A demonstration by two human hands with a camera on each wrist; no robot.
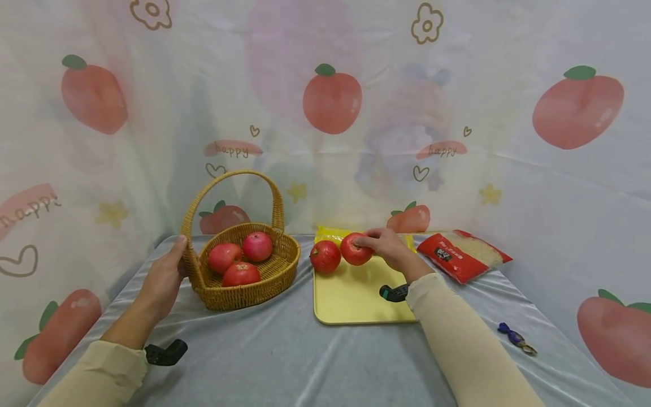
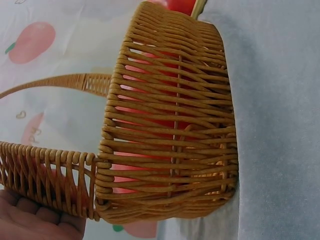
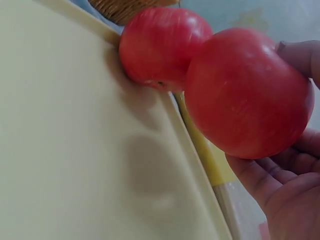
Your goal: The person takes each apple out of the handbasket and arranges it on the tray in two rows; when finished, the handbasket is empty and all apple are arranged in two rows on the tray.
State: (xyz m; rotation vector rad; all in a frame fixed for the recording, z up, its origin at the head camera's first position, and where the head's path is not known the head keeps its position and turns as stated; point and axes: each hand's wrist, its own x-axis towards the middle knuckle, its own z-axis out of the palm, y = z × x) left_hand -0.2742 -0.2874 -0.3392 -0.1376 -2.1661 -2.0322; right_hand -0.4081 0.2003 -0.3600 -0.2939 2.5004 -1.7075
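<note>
Gripping a red apple (image 1: 352, 254) between thumb and fingers, your right hand (image 1: 390, 250) holds it above the far part of the yellow tray (image 1: 351, 302), just beside a second apple (image 1: 325, 258) near the tray's far left corner. Your left hand (image 1: 164, 278) is clamped round the base of the wicker basket (image 1: 249, 295)'s handle (image 1: 187, 229), and three more apples (image 1: 257, 246) lie inside that basket.

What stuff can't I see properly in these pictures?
- Head view: the lower part of the front apple in the basket, hidden by the basket's wall.
- Head view: small writing on the red bag, too tiny to read.
- Head view: part of the yellow thing, hidden behind the held apple.
- Left wrist view: the rest of the left hand, cut off by the picture's edge.
</note>
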